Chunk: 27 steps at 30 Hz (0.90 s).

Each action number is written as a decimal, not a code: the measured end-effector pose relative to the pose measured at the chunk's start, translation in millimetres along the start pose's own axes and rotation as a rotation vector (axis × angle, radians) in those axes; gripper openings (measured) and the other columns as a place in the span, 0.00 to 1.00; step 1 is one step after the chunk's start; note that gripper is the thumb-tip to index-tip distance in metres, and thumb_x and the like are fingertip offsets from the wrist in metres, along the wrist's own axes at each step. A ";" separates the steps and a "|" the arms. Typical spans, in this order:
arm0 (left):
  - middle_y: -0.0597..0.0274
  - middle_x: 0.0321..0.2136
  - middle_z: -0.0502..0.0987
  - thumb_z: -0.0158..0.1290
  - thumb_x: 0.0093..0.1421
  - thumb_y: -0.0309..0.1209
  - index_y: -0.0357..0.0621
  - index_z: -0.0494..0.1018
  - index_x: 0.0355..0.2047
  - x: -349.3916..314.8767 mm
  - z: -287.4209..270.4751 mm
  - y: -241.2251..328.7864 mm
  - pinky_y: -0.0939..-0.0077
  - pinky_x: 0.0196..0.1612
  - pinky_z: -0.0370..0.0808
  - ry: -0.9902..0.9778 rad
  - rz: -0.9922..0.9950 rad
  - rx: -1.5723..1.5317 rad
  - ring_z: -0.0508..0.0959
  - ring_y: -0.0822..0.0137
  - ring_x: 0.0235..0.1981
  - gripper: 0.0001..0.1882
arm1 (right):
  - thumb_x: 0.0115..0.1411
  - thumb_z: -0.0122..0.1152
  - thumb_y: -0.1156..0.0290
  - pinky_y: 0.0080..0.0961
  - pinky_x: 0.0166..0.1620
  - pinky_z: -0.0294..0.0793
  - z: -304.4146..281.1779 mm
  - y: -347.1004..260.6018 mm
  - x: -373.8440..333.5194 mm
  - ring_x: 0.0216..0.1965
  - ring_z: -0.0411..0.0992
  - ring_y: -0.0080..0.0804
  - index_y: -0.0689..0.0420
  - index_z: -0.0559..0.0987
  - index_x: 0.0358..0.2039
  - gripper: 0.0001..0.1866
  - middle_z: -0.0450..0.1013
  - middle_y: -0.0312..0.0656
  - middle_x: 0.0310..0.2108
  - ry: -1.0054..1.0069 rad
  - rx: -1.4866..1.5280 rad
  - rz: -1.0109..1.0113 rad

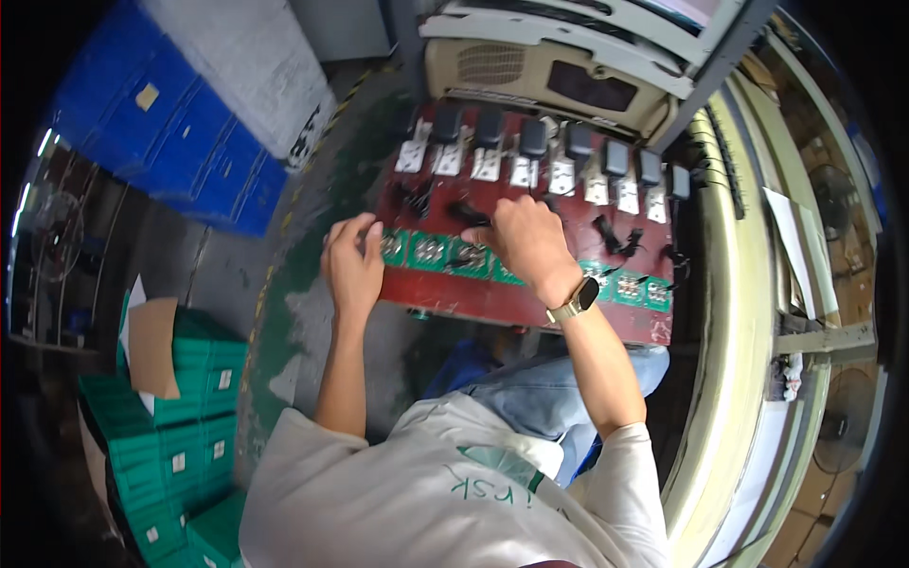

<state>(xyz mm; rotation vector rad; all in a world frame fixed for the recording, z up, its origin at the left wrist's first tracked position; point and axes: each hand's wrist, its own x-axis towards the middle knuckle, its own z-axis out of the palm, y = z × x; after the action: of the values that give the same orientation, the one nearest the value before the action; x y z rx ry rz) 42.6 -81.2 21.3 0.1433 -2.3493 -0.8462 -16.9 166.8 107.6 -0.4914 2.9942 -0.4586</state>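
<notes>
My left hand (352,260) is at the left edge of a dark red board (426,289), fingers a little bent and apart, with nothing visible in them. Beside its thumb sits the leftmost green circuit board (391,248), in a row of several. My right hand (530,241) is closed over the middle of the red board. A bundled black cable (464,212) lies against its fingers; whatever they hold is hidden. Another black cable (464,260) crosses the circuit boards just below. Along the far side stand several black power adapters (532,138) with white labelled pieces (486,165) before them.
A beige machine panel (502,71) rises behind the red board. To the right runs a long cream-coloured rail (729,379). Blue bins (180,123) stand at the far left, and stacked green crates (189,435) at the near left. My legs (530,393) are under the near edge.
</notes>
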 end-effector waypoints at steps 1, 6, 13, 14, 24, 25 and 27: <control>0.59 0.38 0.85 0.63 0.65 0.25 0.40 0.85 0.51 0.5 0.7 -17.4 0.72 0.35 0.73 -0.058 0.005 -0.038 0.70 0.66 0.25 0.15 | 0.61 0.75 0.67 0.43 0.34 0.77 11.4 -6.5 6.8 0.26 0.75 0.52 0.68 0.86 0.33 0.13 0.80 0.51 0.30 -0.011 0.075 -0.064; 0.63 0.33 0.85 0.64 0.62 0.24 0.39 0.86 0.48 15.5 8.5 -43.2 0.76 0.31 0.69 -0.369 -0.071 -0.296 0.68 0.71 0.22 0.13 | 0.59 0.74 0.69 0.44 0.38 0.79 75.9 -12.0 28.4 0.29 0.78 0.56 0.66 0.88 0.35 0.11 0.82 0.52 0.33 0.024 0.285 -0.253; 0.66 0.23 0.82 0.68 0.58 0.22 0.37 0.88 0.41 11.1 15.6 -45.9 0.80 0.25 0.64 -0.425 -0.100 -0.434 0.66 0.76 0.19 0.09 | 0.59 0.72 0.70 0.45 0.38 0.79 123.5 0.6 38.2 0.29 0.78 0.57 0.64 0.88 0.34 0.08 0.82 0.52 0.34 0.172 0.393 -0.479; 0.67 0.21 0.82 0.68 0.58 0.21 0.37 0.88 0.40 7.9 19.9 -45.9 0.81 0.24 0.63 -0.370 -0.076 -0.447 0.66 0.76 0.18 0.09 | 0.59 0.72 0.71 0.45 0.38 0.79 124.9 5.1 36.9 0.28 0.77 0.57 0.63 0.88 0.33 0.08 0.82 0.52 0.34 0.188 0.418 -0.525; 0.65 0.18 0.80 0.71 0.58 0.25 0.35 0.87 0.37 3.6 20.4 -5.4 0.77 0.25 0.68 0.197 -0.042 -0.282 0.70 0.74 0.18 0.08 | 0.62 0.70 0.71 0.52 0.31 0.75 53.8 -65.5 17.2 0.22 0.73 0.58 0.63 0.82 0.32 0.08 0.77 0.50 0.30 0.754 0.443 -0.251; 0.64 0.20 0.82 0.72 0.57 0.26 0.36 0.87 0.36 24.4 2.8 22.1 0.76 0.27 0.72 0.086 -0.051 -0.218 0.74 0.71 0.19 0.08 | 0.63 0.71 0.68 0.50 0.31 0.77 19.6 -65.0 31.9 0.22 0.73 0.57 0.63 0.83 0.32 0.10 0.77 0.49 0.28 0.677 0.368 -0.284; 0.62 0.21 0.83 0.72 0.57 0.27 0.37 0.88 0.36 57.7 -31.5 55.4 0.74 0.29 0.75 -0.026 -0.046 -0.159 0.77 0.69 0.21 0.08 | 0.63 0.72 0.66 0.48 0.32 0.78 -9.4 -58.3 45.0 0.22 0.72 0.57 0.62 0.84 0.31 0.12 0.77 0.49 0.27 0.611 0.294 -0.313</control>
<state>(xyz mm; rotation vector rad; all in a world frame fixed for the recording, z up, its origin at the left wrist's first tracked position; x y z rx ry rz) 21.3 -71.8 104.0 0.1205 -2.2997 -1.0586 -43.0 102.2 133.1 -0.9404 3.3069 -1.2591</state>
